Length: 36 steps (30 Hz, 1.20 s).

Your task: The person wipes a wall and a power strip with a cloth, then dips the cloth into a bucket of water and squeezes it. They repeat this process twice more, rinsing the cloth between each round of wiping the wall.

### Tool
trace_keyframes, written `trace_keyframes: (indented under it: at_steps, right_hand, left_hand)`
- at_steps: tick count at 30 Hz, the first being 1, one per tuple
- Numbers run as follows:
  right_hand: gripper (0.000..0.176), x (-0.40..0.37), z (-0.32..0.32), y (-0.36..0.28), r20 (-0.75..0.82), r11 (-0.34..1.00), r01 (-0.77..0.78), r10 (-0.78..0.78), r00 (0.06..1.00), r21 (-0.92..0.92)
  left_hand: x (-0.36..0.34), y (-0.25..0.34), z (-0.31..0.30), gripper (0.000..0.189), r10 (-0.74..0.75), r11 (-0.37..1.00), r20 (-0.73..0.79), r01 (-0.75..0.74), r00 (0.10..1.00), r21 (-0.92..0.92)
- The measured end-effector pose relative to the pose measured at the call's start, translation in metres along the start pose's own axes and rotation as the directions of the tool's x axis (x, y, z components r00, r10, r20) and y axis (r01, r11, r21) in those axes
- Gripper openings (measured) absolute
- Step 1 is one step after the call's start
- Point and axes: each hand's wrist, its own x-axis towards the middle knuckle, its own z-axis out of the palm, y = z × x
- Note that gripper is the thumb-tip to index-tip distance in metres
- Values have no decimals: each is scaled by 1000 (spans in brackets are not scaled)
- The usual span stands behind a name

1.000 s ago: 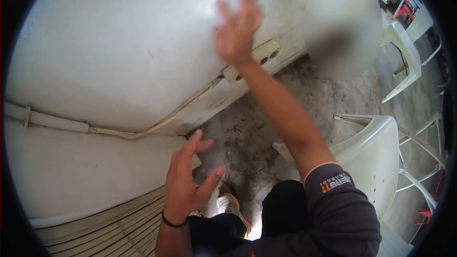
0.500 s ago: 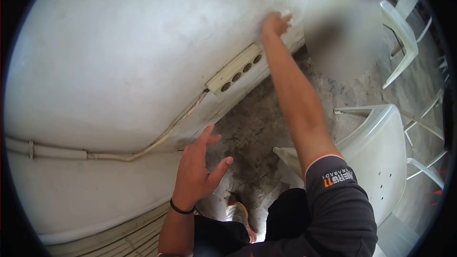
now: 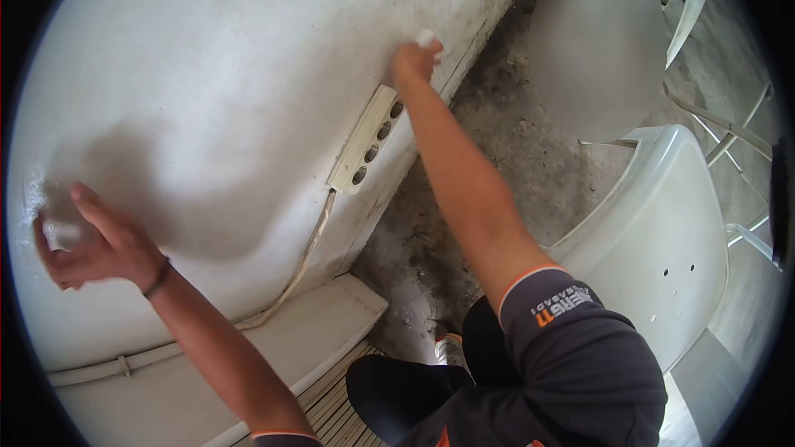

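— What is seen first?
— The white wall (image 3: pixel 248 50); beside it, across a strip of floor, a plastic chair (image 3: pixel 646 240) is seen. On the wall a socket strip (image 3: pixel 358 139) is fixed, fed by a cable (image 3: pixel 317 236).
— And the hands?
— The left hand (image 3: pixel 108 248) is held by the wall, fingers spread and bent. The right hand (image 3: pixel 414 64) is placed just beyond the strip's upper end.
— Holding what?
— A small white thing (image 3: pixel 426 37) seems pinched there; contact with the wall cannot be told. Reaching along the wall is judged the step in hand; for any next move, a steady pinch is called for.
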Motion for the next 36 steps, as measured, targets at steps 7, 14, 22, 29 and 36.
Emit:
trace_keyframes:
  at_steps: [7, 14, 22, 29, 36]
  right_hand:
    - [88, -22, -5, -41, 80, 968, -249, 251, 965, -37]
    - [101, -107, -6, -76, 255, 998, -24, 38, 966, -59]
    - [107, 1, -31, -33, 325, 809, -564, 495, 806, 165]
    - [118, -23, -29, -56, 585, 897, -435, 311, 749, 81]
    - [123, -32, -41, -58, 473, 897, -442, 386, 792, 8]
  left_hand:
    - [20, -6, 24, 117, 124, 846, -17, -97, 992, 525]
    - [18, -2, 22, 115, 162, 860, 30, -156, 986, 486]
    - [18, 0, 24, 114, 172, 854, 19, -159, 985, 496]
    - [16, 8, 26, 115, 132, 878, -11, -112, 991, 466]
    - [17, -1, 25, 117, 118, 871, -39, -85, 992, 484]
